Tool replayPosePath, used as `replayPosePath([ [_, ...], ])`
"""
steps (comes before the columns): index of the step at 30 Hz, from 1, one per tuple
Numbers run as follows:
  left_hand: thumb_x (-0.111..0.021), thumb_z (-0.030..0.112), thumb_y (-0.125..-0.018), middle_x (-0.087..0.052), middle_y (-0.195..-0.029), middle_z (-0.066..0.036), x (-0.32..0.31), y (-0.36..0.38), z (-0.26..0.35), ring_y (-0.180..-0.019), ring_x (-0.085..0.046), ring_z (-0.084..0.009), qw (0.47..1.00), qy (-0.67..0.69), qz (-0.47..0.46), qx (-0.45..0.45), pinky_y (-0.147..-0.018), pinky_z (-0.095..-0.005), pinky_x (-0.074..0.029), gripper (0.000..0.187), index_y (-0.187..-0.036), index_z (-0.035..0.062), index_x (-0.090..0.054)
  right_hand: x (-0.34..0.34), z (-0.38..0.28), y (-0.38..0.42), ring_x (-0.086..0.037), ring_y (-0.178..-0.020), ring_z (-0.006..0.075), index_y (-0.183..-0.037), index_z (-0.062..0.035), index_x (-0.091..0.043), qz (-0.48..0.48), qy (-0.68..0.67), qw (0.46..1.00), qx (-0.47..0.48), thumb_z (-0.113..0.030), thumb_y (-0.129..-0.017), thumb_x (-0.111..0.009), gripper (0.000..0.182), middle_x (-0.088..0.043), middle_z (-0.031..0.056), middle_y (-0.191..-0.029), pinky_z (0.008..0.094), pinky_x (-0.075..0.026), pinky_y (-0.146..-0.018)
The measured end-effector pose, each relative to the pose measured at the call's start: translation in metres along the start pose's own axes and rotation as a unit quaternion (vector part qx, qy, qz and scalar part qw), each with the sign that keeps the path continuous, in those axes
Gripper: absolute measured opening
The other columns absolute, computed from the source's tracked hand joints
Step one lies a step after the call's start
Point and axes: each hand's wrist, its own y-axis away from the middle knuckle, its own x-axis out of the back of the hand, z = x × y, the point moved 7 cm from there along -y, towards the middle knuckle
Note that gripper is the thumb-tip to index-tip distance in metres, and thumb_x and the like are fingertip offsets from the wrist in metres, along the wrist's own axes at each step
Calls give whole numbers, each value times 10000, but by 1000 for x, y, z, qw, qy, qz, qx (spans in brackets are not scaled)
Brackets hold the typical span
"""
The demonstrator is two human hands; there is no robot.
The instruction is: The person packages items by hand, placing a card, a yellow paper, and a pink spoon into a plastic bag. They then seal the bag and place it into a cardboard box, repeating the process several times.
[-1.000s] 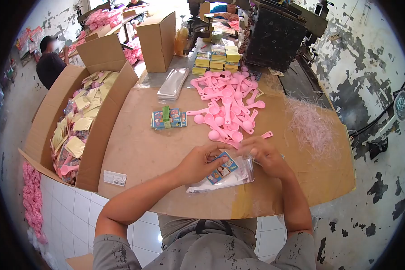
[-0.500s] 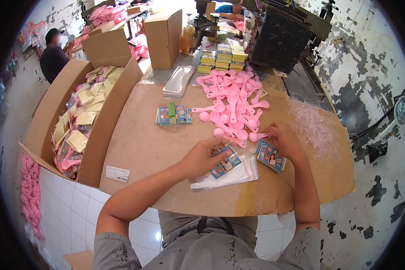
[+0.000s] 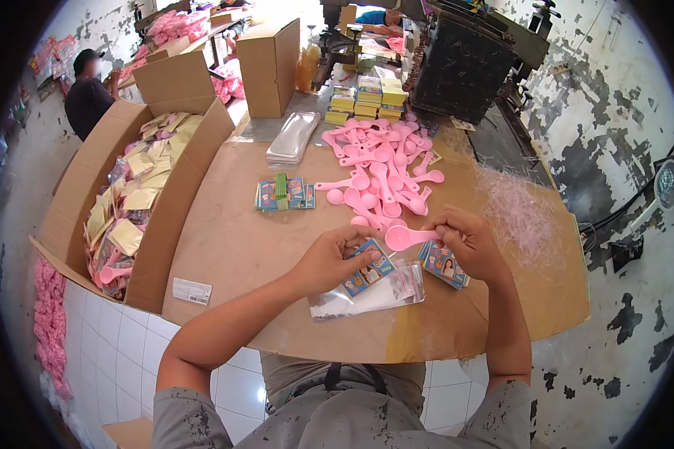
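My left hand [image 3: 335, 259] is closed on a blue printed card [image 3: 370, 272], held tilted over a stack of clear plastic bags [image 3: 367, 301]. Between the fingers of my right hand [image 3: 464, 241] is the handle of a pink measuring spoon [image 3: 403, 238], its bowl pointing left toward the card. Below that hand a stack of blue cards [image 3: 443, 266] lies on the cardboard-covered table [image 3: 254, 284]. A heap of pink spoons [image 3: 382, 168] spreads just beyond both hands. Left of the heap sits a bundle of cards [image 3: 299, 196] with a green band around it.
At the left stands an open carton [image 3: 176, 209] full of filled packets. Clear bags [image 3: 293, 138] and yellow-edged card stacks [image 3: 368, 97] lie farther back, near a dark machine [image 3: 460, 71]. Plastic shreds [image 3: 517, 217] cover the right side. Another person [image 3: 90, 93] is at the back left.
My right hand has lifted a pink spoon from the heap's near edge and brought it left, toward the card. My left hand still holds the card, almost in the same place.
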Motion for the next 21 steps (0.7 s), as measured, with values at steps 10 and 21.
replayPosePath([
  [10, -637, 99, -1057, -694, -1281, -100, -14, 4, 5, -1152, -655, -125, 998, 6, -66, -8, -987, -285, -541, 326, -1355, -28, -609, -32, -20, -11, -640, -1159, 320, -1299, -9, -636, -51, -11, 997, 48, -161, -997, -532, 353, -670, 160, -1229, 423, -481, -1018],
  [21, -602, 153, -1084, -665, -1325, -52, -18, 7, 10, -1206, -618, -132, 980, 101, -174, -9, -1071, -316, -493, 353, -1401, 2, -564, -36, -24, -18, -568, -1327, 294, -1260, -30, -672, -131, -221, 960, 109, -161, -961, -665, 326, -632, 154, -1360, 457, -402, -1135],
])
